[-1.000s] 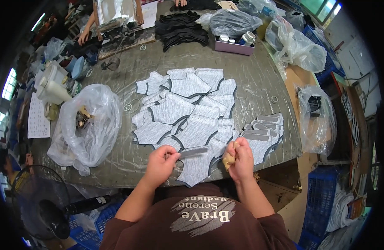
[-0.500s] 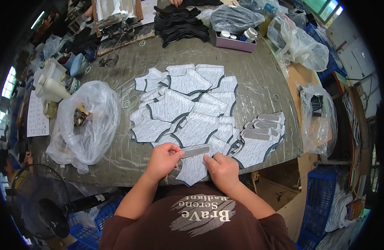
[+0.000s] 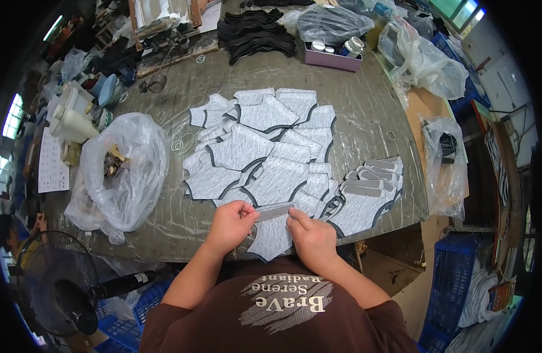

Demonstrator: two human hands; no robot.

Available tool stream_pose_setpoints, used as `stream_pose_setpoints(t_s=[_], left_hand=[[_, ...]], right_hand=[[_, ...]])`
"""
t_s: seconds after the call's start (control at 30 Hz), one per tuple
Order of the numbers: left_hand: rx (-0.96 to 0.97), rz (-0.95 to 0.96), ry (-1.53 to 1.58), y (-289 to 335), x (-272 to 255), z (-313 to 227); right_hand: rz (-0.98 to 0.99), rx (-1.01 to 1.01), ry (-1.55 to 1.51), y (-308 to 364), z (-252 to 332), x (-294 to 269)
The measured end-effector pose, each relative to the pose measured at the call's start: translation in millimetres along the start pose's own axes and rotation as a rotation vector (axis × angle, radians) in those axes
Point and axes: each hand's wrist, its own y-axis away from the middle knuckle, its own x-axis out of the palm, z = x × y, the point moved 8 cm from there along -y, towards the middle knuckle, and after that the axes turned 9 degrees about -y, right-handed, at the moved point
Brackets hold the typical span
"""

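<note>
A light grey, dark-edged fabric piece point(image 3: 270, 239) lies at the table's near edge, with a darker grey strip point(image 3: 274, 212) along its top. My left hand point(image 3: 233, 228) pinches the left end of the strip and the fabric under it between thumb and fingers. My right hand point(image 3: 313, 240) is closed at the opposite end, its fingertips on the strip's right end and the fabric edge. Just beyond my hands spreads a loose pile of similar grey fabric pieces point(image 3: 241, 150). To the right, overlapping pieces with grey strips point(image 3: 363, 203) are fanned in a stack.
A clear plastic bag point(image 3: 141, 194) sits at the left, near a black fan point(image 3: 53, 282). Black cut pieces point(image 3: 256, 35) and a purple box point(image 3: 333, 60) of jars stand at the back. Blue crates point(image 3: 450, 282) are below right.
My right fingertips have moved slightly up, onto the right end of the strip. My left hand keeps its pinch. The hand at the far edge of the table has gone from view.
</note>
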Motion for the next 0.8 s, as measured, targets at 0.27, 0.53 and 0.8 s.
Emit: stream_pose_setpoints(t_s=[0.27,0.53,0.8], left_hand=[[0.272,-0.172,-0.449,9,-2,-31],[0.382,-0.095,-0.218,16,0,-37],[0.739,-0.172,-0.589,12,3,-80]], right_hand=[[0.009,0.022,-0.013,-1,-1,0],[-0.189,0.319,-0.227,1,-18,-25],[-0.508,0.684,-0.712,32,-107,-95]])
